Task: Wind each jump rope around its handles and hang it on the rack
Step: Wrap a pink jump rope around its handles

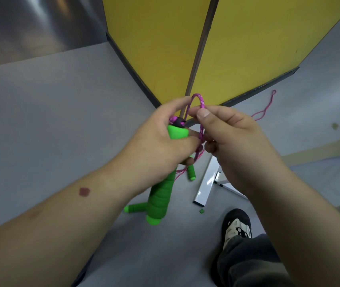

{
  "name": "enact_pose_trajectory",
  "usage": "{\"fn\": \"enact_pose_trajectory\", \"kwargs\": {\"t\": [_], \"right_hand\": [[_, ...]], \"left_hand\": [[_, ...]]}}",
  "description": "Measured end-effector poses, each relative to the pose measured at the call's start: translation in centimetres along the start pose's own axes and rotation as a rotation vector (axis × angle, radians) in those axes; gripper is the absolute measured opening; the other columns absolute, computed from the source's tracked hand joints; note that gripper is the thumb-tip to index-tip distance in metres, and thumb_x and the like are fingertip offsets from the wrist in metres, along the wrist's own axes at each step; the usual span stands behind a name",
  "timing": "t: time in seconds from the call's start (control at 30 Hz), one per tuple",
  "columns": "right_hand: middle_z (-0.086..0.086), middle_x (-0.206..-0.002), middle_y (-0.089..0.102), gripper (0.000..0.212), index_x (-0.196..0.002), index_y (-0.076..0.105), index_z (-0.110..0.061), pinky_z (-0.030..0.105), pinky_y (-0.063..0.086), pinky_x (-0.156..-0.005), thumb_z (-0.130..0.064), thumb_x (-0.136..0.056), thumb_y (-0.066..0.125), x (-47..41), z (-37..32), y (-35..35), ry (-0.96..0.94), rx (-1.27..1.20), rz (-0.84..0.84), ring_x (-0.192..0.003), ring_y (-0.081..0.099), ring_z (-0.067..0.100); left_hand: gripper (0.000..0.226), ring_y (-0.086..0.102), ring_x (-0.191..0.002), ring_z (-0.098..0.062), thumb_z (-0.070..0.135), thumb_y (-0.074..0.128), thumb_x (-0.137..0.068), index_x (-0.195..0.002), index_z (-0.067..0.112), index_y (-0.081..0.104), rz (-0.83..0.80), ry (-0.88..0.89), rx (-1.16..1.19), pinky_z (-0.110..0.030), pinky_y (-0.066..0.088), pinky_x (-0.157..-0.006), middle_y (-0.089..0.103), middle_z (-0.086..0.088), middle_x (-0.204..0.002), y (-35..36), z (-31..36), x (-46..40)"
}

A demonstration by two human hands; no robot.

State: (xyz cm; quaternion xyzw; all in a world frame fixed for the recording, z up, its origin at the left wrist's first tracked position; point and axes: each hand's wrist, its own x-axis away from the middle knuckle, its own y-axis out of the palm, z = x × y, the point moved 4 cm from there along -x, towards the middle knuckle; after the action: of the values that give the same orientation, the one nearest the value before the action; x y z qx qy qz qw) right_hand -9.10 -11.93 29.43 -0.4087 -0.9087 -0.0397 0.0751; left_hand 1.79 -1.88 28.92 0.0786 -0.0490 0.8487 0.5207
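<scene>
Hands, status: left hand [161,137] is wrapped round the upper end of a green handle [161,195], held in the air w/ its cap end pointing down toward the floor [51,112]. Right hand [227,133] pinches the pink rope [200,104] between thumb and forefinger, just beside the handle top; lower fingers are curled near the same strand. Rope forms a small loop standing above both hands.

Location: the jump rope is off the floor at the held end. Two more green handles lie on the floor below, one [191,172] under the hands, one [134,208] partly behind the held handle. A thin pink strand [266,108] trails on the floor to the right, by the base of the yellow panels [247,48]. Cannot tell which handles and strands belong to one rope. No rack identifiable in view.

Handling (est.): rope is braided cord, soft, limp, light; it holds no shape, so keep tension while winding or turns will slip off. Handle looks like ribbed foam: cylindrical, slightly compressible, high grip, not fragile. Hold point: handle mid-body for winding; feed cord close to the black collar [180,122] where it exits.

Other: white flat bar [206,183] on the floor, a shoe [237,226] at lower right.
</scene>
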Motion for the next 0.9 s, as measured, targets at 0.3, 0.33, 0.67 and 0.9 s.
{"fn": "enact_pose_trajectory", "kwargs": {"t": [0.3, 0.33, 0.67, 0.9], "right_hand": [[0.0, -0.084, 0.072, 0.021, -0.101, 0.076, -0.016, 0.025, 0.042, -0.058, -0.017, -0.102, 0.055, 0.9, 0.7, 1.7, 0.1, 0.173, -0.27, -0.065, 0.05, 0.013], [0.002, -0.085, 0.071, 0.021, -0.103, 0.076, -0.015, 0.025, 0.042, -0.058, -0.015, -0.103, 0.055, 0.9, 0.5, 1.6, 0.059, 0.157, -0.235, -0.064, 0.05, 0.013], [0.007, -0.073, 0.052, 0.018, -0.099, 0.079, -0.02, 0.029, 0.035, -0.057, -0.025, -0.1, 0.061, 0.4, 0.6, 0.6, 0.043, 0.025, -0.041, -0.059, 0.039, 0.012], [-0.001, -0.081, 0.071, 0.02, -0.098, 0.076, -0.014, 0.029, 0.043, -0.061, -0.028, -0.099, 0.061, 1.0, 0.5, 1.5, 0.078, 0.29, -0.23, -0.063, 0.049, 0.009]], "left_hand": [[0.053, 0.075, -0.073, -0.02, -0.001, 0.073, -0.091, -0.134, 0.023, 0.056, 0.335, 0.003, 0.339, -0.027, 0.059, -0.066, 0.077, -0.016, -0.103, -3.7, 0.4, -1.4], [0.058, 0.077, -0.075, -0.018, -0.001, 0.074, -0.09, -0.138, 0.024, 0.054, 0.324, -0.022, 0.303, -0.026, 0.058, -0.065, 0.078, -0.013, -0.103, -3.7, 0.2, -1.4], [0.067, 0.074, -0.072, -0.02, 0.008, 0.081, -0.084, -0.139, 0.038, 0.056, 0.053, -0.006, 0.042, -0.035, 0.06, -0.071, 0.078, -0.01, -0.088, -0.8, -0.5, -0.7], [0.049, 0.07, -0.068, -0.018, -0.004, 0.07, -0.092, -0.133, 0.019, 0.057, 0.275, 0.006, 0.42, -0.023, 0.055, -0.058, 0.071, -0.008, -0.08, -3.2, 0.4, -1.4]]}}
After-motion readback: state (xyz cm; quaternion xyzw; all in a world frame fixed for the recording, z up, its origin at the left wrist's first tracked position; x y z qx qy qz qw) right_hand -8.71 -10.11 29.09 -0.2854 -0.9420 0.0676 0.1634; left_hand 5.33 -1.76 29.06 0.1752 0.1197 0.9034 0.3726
